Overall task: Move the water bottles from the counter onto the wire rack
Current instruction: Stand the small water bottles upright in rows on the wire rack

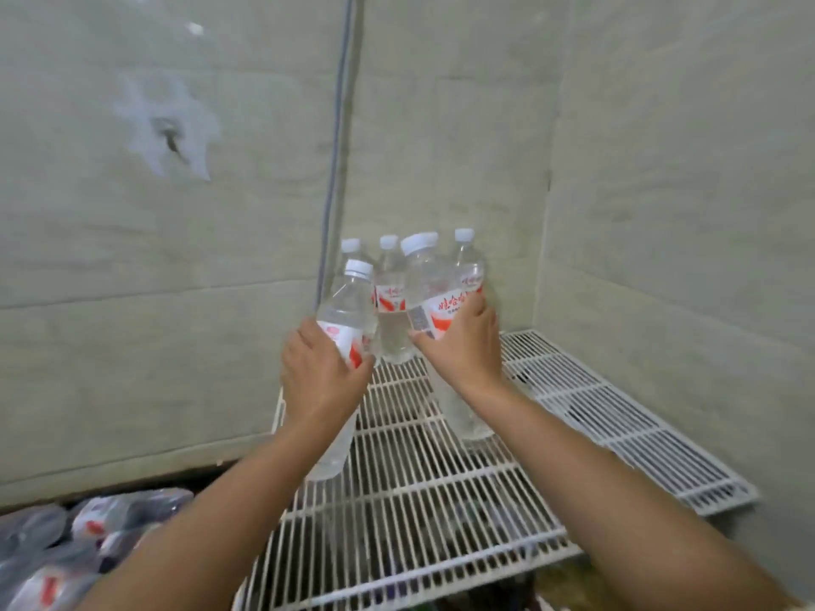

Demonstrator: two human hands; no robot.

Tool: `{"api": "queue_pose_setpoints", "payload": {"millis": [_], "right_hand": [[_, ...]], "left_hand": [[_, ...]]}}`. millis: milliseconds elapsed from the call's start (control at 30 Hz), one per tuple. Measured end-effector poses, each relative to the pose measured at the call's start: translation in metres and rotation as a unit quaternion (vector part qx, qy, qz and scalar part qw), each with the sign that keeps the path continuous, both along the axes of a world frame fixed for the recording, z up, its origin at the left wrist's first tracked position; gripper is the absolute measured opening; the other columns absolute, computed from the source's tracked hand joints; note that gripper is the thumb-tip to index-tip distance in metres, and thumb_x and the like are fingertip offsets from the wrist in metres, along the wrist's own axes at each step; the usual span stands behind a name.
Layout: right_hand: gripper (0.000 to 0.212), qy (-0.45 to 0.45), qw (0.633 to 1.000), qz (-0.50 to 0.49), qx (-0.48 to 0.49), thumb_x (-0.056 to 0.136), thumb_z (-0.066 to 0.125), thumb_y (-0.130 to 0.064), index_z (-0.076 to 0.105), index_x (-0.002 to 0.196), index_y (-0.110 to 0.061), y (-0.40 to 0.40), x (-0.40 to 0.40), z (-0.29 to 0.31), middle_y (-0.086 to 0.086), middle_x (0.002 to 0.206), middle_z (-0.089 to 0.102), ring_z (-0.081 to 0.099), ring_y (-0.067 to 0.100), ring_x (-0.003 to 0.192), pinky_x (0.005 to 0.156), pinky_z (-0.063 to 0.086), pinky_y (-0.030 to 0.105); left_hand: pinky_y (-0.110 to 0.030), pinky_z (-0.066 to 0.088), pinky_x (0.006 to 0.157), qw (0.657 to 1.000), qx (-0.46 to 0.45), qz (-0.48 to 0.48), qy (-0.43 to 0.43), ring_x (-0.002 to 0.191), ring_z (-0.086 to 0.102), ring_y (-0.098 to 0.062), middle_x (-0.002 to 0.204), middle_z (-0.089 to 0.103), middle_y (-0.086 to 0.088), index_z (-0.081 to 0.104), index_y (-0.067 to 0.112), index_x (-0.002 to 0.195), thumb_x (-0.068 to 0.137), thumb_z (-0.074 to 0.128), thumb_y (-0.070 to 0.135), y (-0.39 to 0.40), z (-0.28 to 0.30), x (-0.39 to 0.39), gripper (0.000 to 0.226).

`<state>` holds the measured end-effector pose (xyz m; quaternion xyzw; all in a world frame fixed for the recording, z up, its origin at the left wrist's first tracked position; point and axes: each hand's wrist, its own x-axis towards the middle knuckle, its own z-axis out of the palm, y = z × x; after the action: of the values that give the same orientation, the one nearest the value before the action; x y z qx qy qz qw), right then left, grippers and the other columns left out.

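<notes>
A white wire rack (423, 491) fills the corner in front of me. My left hand (319, 377) grips a clear water bottle (346, 310) with a white cap and red-white label, held tilted above the rack's left back part. My right hand (467, 346) grips a second bottle (434, 297) of the same kind, its bottom down near the rack. Behind them, several more bottles (390, 293) stand upright in the back corner of the rack.
Pale tiled walls (661, 213) close in the rack at the back and right. A grey pipe (335, 138) runs down the corner. At lower left lie plastic-wrapped bottles (66, 549). Dark items show under the rack.
</notes>
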<state>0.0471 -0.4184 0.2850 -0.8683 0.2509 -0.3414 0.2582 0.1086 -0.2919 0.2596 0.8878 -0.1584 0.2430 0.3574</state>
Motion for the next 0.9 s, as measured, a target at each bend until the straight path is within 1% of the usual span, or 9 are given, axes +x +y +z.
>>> {"api": "queue_pose_setpoints", "payload": {"millis": [133,300,400,467,700,767,800,867,900], "right_hand": [[0.079,0.007,1.000,0.012,0.023,0.075,0.071,-0.039,0.029,0.129,0.000,-0.057,0.005,-0.012,0.015,0.133,0.039,0.039,0.028,0.123,0.099,0.033,0.030],[0.073,-0.003,0.999,0.032,0.039,0.076,0.070,-0.039,0.032,0.125,0.000,-0.095,0.021,-0.022,0.014,0.129,0.041,0.042,0.027,0.118,0.097,0.039,0.031],[0.072,-0.026,0.997,0.046,0.056,0.076,0.070,-0.038,0.032,0.124,-0.001,-0.108,0.032,-0.025,0.013,0.126,0.041,0.044,0.024,0.114,0.092,0.039,0.027],[0.071,-0.045,0.995,0.053,0.071,0.076,0.072,-0.035,0.032,0.124,-0.001,-0.113,0.037,-0.027,0.013,0.125,0.040,0.043,0.022,0.112,0.090,0.038,0.024],[0.077,-0.052,0.994,0.064,0.078,0.074,0.074,-0.034,0.030,0.128,-0.002,-0.122,0.038,-0.042,0.014,0.126,0.037,0.041,0.022,0.113,0.087,0.035,0.020],[0.081,-0.059,0.993,0.064,0.082,0.072,0.075,-0.033,0.028,0.130,-0.001,-0.123,0.034,-0.047,0.015,0.127,0.036,0.041,0.023,0.114,0.087,0.036,0.021],[0.081,-0.063,0.993,0.059,0.086,0.072,0.075,-0.032,0.028,0.130,0.000,-0.123,0.031,-0.049,0.016,0.126,0.037,0.042,0.024,0.113,0.086,0.037,0.022],[0.081,-0.070,0.992,0.043,0.097,0.071,0.076,-0.032,0.029,0.129,0.001,-0.126,0.028,-0.050,0.017,0.125,0.038,0.045,0.027,0.111,0.087,0.042,0.027],[0.081,-0.074,0.991,0.038,0.103,0.071,0.076,-0.032,0.030,0.129,0.001,-0.127,0.026,-0.051,0.018,0.125,0.039,0.045,0.028,0.110,0.088,0.043,0.029]], "left_hand": [[-0.039,0.033,0.096,0.999,-0.028,-0.007,0.013,0.114,0.038,-0.035,0.123,0.043,-0.022,0.034,-0.003,0.127,0.077,0.068,0.034,-0.055,-0.004,0.008,0.071],[-0.038,0.031,0.103,0.993,-0.107,-0.005,0.040,0.123,0.032,-0.030,0.133,0.033,-0.019,0.019,0.003,0.139,0.076,0.069,0.040,-0.102,-0.006,0.015,0.089],[-0.044,0.027,0.111,0.986,-0.156,-0.009,0.059,0.132,0.025,-0.031,0.141,0.024,-0.019,0.014,0.005,0.142,0.076,0.069,0.039,-0.123,-0.010,0.020,0.093],[-0.049,0.029,0.110,0.983,-0.172,-0.011,0.065,0.132,0.024,-0.033,0.140,0.024,-0.019,0.014,0.005,0.141,0.075,0.071,0.037,-0.131,-0.016,0.026,0.093],[-0.045,0.033,0.107,0.975,-0.202,-0.016,0.095,0.126,0.033,-0.030,0.134,0.033,-0.016,0.020,0.005,0.139,0.071,0.076,0.033,-0.119,-0.029,0.029,0.093],[-0.046,0.043,0.098,0.966,-0.225,-0.060,0.112,0.114,0.047,-0.029,0.124,0.043,-0.013,0.026,0.006,0.134,0.072,0.074,0.031,-0.108,-0.031,0.032,0.082],[-0.042,0.048,0.091,0.961,-0.231,-0.093,0.121,0.106,0.052,-0.025,0.119,0.047,-0.010,0.027,0.008,0.132,0.075,0.072,0.028,-0.103,-0.031,0.032,0.076],[-0.033,0.048,0.082,0.948,-0.238,-0.164,0.136,0.096,0.055,-0.018,0.114,0.050,-0.003,0.024,0.013,0.135,0.081,0.066,0.020,-0.095,-0.028,0.031,0.069],[-0.033,0.047,0.083,0.940,-0.243,-0.192,0.145,0.098,0.054,-0.016,0.115,0.048,0.000,0.022,0.014,0.138,0.083,0.064,0.015,-0.092,-0.026,0.031,0.069]]}}
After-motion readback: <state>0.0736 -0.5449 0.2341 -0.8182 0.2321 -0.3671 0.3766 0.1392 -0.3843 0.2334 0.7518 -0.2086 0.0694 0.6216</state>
